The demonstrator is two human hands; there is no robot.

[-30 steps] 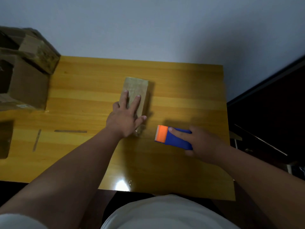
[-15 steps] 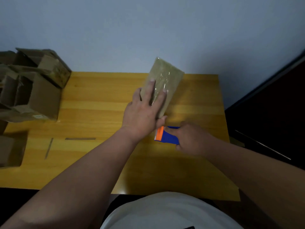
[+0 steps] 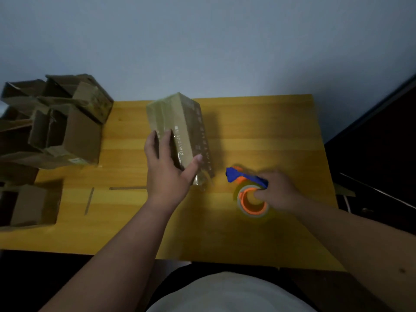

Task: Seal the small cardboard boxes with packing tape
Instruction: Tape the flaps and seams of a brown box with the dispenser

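So the small brown cardboard box (image 3: 180, 134) with glossy clear tape over it is up on one long side near the middle of the yellow wooden table (image 3: 135, 221), tilted a bit so its far end points toward the pale blue wall (image 3: 202, 41). There's some pale lettering running along the face that's turned up, too blurry to read properly.

The left hand (image 3: 167, 170) has got it — fingers curled over the left edge, thumb hooked round the near right side, so it's a proper grip on the near end of the box.

The right hand (image 3: 275, 191) is off to the right, well apart from the box, and it's wrapped around a blue and orange tape dispenser (image 3: 245, 176). The blue nose of it pokes out toward the box, and the clear packing tape roll on its orange core (image 3: 253, 203) sits just under the fingers, right down near the tabletop. That whole bit is motion-blurred, so I can't say whether it's actually touching the table.

Over on the left there's a heap of opened brown cardboard boxes (image 3: 65, 129) with flaps sticking up, plus another brown cardboard box (image 3: 29, 206) by the near left edge — and a couple of thin grey strips (image 3: 127, 188) lying flat on the wood between that and the left arm.
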